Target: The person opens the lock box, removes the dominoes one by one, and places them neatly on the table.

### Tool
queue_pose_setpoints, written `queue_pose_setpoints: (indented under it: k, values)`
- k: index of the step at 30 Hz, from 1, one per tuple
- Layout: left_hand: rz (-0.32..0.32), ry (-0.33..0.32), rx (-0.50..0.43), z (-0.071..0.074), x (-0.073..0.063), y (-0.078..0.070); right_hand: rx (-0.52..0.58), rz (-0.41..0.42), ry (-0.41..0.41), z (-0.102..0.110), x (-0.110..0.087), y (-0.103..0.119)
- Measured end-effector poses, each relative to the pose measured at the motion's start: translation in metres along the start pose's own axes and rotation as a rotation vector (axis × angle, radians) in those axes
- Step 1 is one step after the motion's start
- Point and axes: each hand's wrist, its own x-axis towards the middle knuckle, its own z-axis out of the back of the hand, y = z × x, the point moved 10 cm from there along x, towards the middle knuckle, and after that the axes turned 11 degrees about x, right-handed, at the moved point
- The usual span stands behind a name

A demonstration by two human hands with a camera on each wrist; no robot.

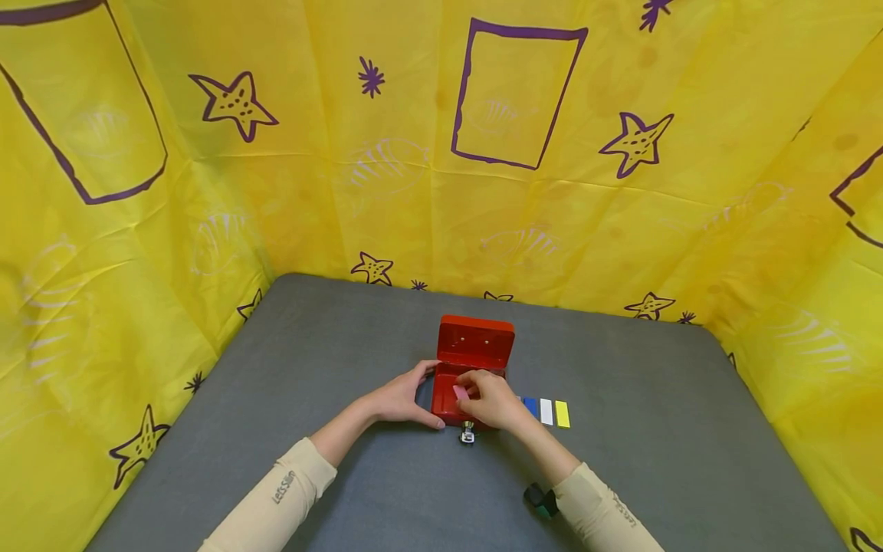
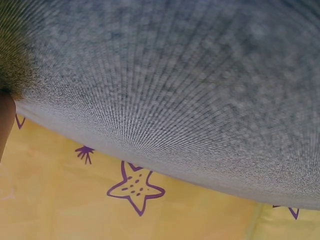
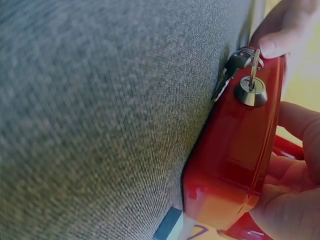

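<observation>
A red cash box (image 1: 445, 400) stands on the grey table with its lid (image 1: 474, 342) raised at the back. Its left side is held by my left hand (image 1: 403, 395), thumb at the front corner and fingers toward the back. Over the open box my right hand (image 1: 491, 400) pinches a small pink rectangular piece (image 1: 461, 392). In the right wrist view, a key (image 3: 254, 67) sits in the round lock (image 3: 251, 91) on the front, with another key (image 3: 231, 72) hanging from its ring. The left wrist view shows mostly tabletop.
Right of the box lie flat rectangular pieces in a row: blue (image 1: 530, 406), white (image 1: 546, 412) and yellow (image 1: 562, 414). A dark object (image 1: 540, 500) is beside my right sleeve. Yellow printed cloth (image 1: 428, 207) walls the table's back and sides.
</observation>
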Motion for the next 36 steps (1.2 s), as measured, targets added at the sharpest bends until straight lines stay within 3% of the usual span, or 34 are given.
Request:
queue_pose_setpoints:
  k: [22,36]
  values:
    - [-0.009,-0.006,0.008,0.002,0.001,0.002,0.020,0.069,-0.011,-0.008,0.002,0.009]
    - [-0.008,-0.001,0.019,0.000,0.001,0.001,0.050,0.050,0.010,-0.014,0.008,0.006]
